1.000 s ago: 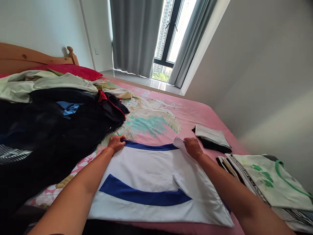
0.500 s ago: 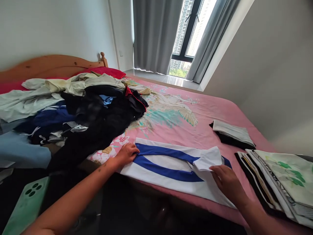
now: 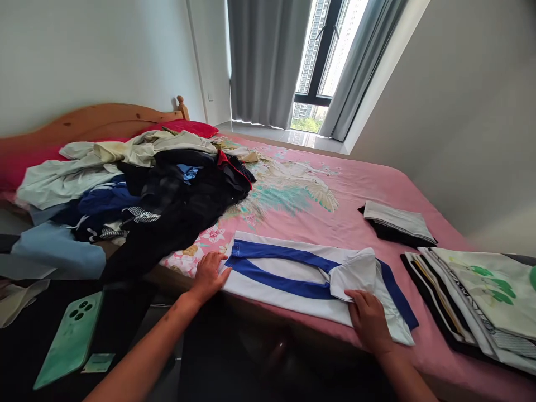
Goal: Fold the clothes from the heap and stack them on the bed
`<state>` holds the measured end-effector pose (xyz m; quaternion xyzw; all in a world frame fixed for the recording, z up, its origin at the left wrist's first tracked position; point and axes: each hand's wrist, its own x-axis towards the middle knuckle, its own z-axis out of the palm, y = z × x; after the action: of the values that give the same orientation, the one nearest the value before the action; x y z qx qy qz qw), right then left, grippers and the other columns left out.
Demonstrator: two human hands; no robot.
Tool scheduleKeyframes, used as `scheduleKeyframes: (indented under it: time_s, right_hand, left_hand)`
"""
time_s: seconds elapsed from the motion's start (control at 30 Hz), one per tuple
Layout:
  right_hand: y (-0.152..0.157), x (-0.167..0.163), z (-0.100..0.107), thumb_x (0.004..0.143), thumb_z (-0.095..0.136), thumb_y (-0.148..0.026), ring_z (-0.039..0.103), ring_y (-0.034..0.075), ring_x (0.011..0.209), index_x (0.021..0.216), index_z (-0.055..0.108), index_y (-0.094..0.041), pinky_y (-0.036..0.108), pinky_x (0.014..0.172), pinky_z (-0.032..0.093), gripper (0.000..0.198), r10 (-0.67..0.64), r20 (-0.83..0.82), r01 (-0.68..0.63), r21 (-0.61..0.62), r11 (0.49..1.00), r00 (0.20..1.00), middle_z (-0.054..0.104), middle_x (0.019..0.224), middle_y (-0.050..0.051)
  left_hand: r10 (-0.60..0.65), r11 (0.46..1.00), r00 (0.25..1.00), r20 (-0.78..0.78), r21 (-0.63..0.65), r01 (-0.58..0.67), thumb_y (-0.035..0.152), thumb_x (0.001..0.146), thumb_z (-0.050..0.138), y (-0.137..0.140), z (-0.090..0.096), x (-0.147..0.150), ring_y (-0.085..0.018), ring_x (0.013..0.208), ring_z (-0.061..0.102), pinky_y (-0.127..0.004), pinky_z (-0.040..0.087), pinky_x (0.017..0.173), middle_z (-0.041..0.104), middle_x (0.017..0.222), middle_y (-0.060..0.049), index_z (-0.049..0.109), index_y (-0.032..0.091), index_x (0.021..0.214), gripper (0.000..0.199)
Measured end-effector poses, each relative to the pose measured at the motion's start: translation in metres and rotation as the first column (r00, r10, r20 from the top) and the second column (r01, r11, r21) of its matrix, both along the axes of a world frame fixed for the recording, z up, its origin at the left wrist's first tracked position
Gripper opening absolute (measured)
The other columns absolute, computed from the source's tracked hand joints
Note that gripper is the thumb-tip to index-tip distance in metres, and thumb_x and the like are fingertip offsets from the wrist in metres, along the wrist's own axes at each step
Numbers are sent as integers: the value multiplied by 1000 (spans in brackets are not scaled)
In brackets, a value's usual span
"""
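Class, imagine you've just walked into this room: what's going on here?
A person has a white-and-blue garment laid flat and folded along the near edge of a pink bed. The left hand rests at its left end; the right hand has its fingers on a turned-over white flap. A loose heap of clothes lies to the left, and two folded piles, one small, one larger, sit to the right.

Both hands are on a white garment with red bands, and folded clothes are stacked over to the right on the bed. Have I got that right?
Not quite: the bands on the white garment are blue, not red, as the head view shows. The left hand and right hand are on it, and folded clothes are stacked to the right on the bed.
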<state>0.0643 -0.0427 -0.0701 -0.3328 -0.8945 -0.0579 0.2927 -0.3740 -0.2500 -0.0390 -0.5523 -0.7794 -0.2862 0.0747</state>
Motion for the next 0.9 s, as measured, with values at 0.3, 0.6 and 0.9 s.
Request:
scheduleKeyframes:
  time_s: [0.3, 0.6, 0.9]
  right_hand:
    - [-52, -71, 57, 86, 48, -18, 51, 22, 106, 102, 61, -22, 41, 102, 29, 22, 174, -52, -181, -191, 965, 983, 65, 102, 3]
    - [-64, -179, 67, 87, 48, -31, 50, 26, 107, 109, 60, -20, 38, 90, 34, 27, 251, 248, -90, -519, 850, 936, 62, 108, 10]
    - [-46, -266, 68, 79, 53, -36, 58, 20, 82, 88, 66, -20, 28, 66, 33, 23, 407, 289, -63, -745, 664, 866, 67, 87, 6]
  left_hand:
    - [249, 927, 968, 11, -291, -235, 43, 80, 54, -33, 16, 19, -23, 97, 55, -35, 40, 85, 61, 100, -5, 64, 24, 93, 25]
    - [323, 814, 945, 48, -524, -251, 53, 75, 52, -19, 41, 26, -24, 89, 57, -36, 37, 81, 62, 86, -5, 55, 20, 73, 33]
    - [361, 865, 757, 545, -500, -52, 49, 64, 60, -24, 31, 4, -16, 63, 50, -26, 31, 58, 53, 60, 2, 50, 20, 60, 31]
